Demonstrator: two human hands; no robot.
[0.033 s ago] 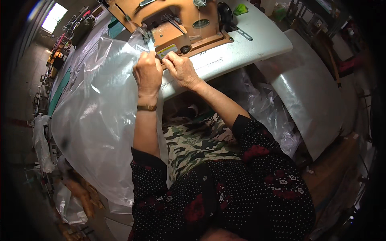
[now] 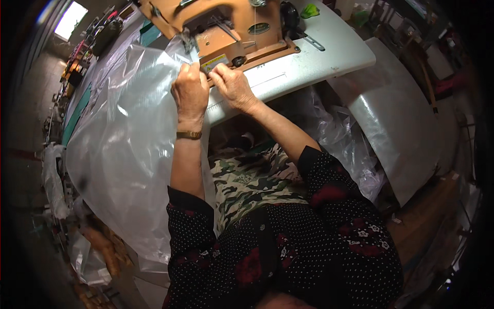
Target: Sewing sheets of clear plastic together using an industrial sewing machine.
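Observation:
My left hand [image 2: 190, 91] is closed on the right-hand edge of a large translucent plastic sheet [image 2: 128, 123], which hangs down over the table's left side. Close beside it my right hand [image 2: 234, 86] is pinched shut, its fingertips almost meeting the left hand's. What lies between those right fingertips is hidden. Just beyond both hands stands an orange-brown sewing machine [image 2: 221, 44]. The top of the sheet reaches the metal presser-foot area [image 2: 188, 44], left of the machine's bed.
A pale worktable [image 2: 329, 49] extends right of the machine, with a green scrap [image 2: 310, 11] at its far edge. Crumpled clear plastic [image 2: 350, 139] hangs beneath it. Another translucent sheet [image 2: 401, 123] slopes down at the right. Cluttered goods [image 2: 77, 72] line the left side.

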